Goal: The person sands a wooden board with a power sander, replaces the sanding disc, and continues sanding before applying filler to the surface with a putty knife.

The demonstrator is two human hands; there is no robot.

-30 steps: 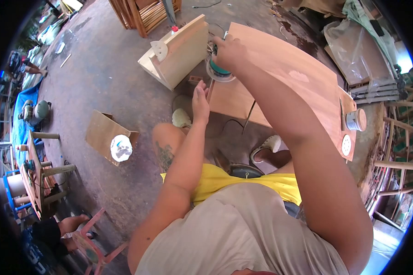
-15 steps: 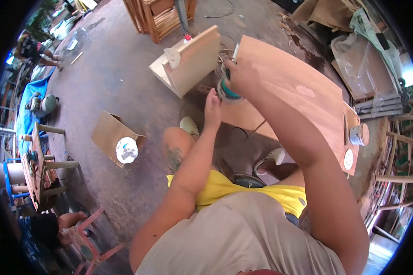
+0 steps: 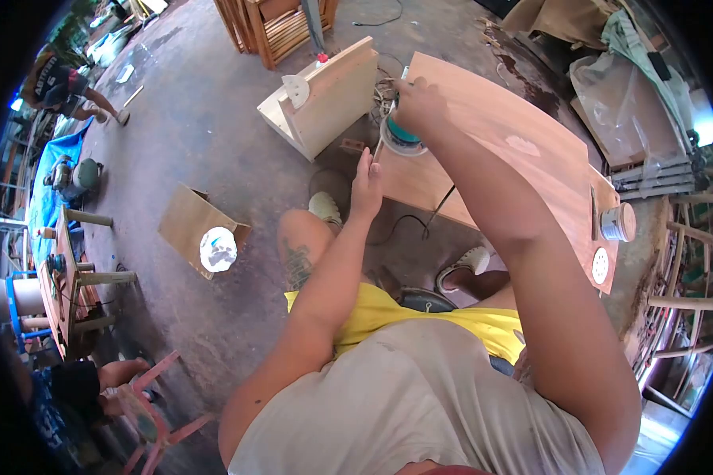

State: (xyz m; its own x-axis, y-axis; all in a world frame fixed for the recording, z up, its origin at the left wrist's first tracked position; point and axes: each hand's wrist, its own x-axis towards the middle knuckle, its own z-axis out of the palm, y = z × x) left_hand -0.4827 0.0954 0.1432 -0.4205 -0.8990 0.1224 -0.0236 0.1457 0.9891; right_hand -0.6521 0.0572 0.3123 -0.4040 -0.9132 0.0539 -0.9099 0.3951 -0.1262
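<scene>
My right hand (image 3: pixel 421 107) is wrapped over a teal orbital sander (image 3: pixel 405 136), whose round pad lies at the left end of a flat wooden panel (image 3: pixel 491 174). Part of the sander's body is hidden under the hand. My left hand (image 3: pixel 366 188) is upright at the panel's near left edge, fingers stretched out and holding nothing. A black cord (image 3: pixel 440 210) hangs over the panel's front edge. Toward the panel's right end are a pale patch (image 3: pixel 522 145), a perforated white sanding disc (image 3: pixel 600 265) and a lidded tub (image 3: pixel 616 222).
A pale wooden assembly (image 3: pixel 333 103) stands on the floor beyond my left hand. Bent cardboard (image 3: pixel 186 222) with a round white item (image 3: pixel 218 248) lies at left. A pink stool (image 3: pixel 150 416) and a seated person are at lower left; another person (image 3: pixel 59 87) is at upper left.
The sander in my right hand has shifted slightly away from me and right on the panel. My left hand stays by the edge. The person at upper left has stepped along.
</scene>
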